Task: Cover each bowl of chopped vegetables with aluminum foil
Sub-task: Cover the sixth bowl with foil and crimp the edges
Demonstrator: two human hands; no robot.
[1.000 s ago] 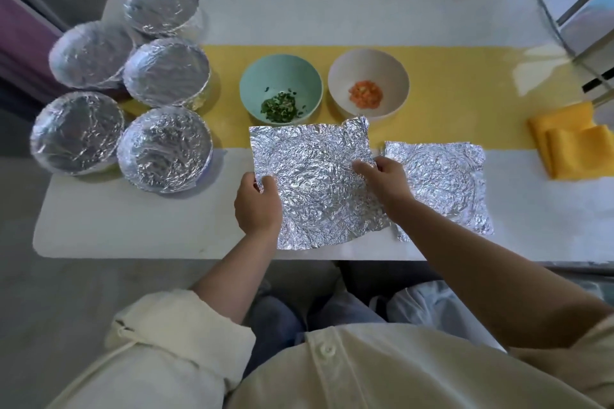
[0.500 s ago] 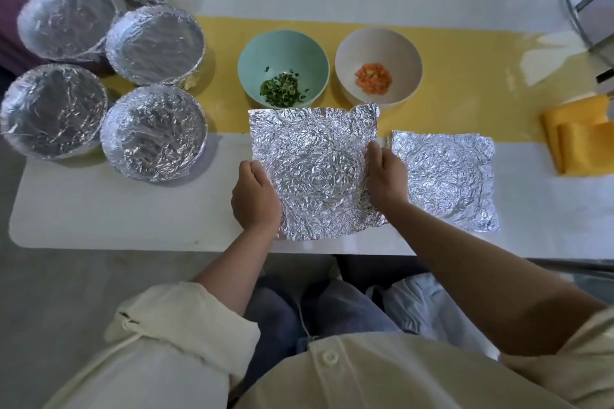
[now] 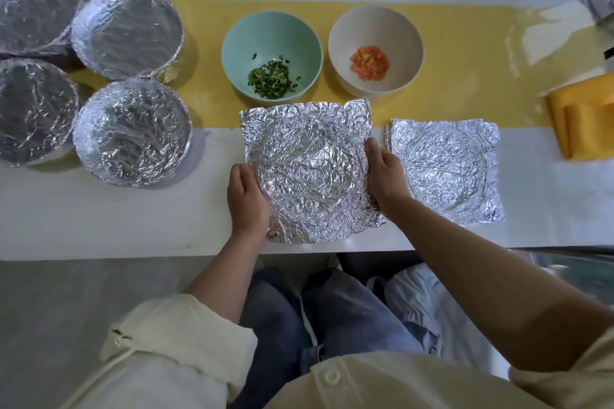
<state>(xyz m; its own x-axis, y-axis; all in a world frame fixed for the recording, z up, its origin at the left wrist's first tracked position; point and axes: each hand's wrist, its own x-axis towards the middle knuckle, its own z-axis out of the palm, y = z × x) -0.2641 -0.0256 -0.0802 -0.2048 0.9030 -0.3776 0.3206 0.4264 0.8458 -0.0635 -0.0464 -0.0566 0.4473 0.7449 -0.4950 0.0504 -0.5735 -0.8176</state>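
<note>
Both hands (image 3: pixel 247 201) (image 3: pixel 385 173) hold a crinkled square foil sheet (image 3: pixel 309 173) by its edges.

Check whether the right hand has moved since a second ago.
Yes, the right hand slid slightly rightward toward the spare foil sheet, now gripping the held foil at its edge.

Your right hand (image 3: pixel 385 176) has slid off the top of the foil (image 3: pixel 309 169) to grip its right edge, just beside the second sheet (image 3: pixel 445 169). Your left hand (image 3: pixel 247 199) has turned to lie along the left edge, holding it.
</note>
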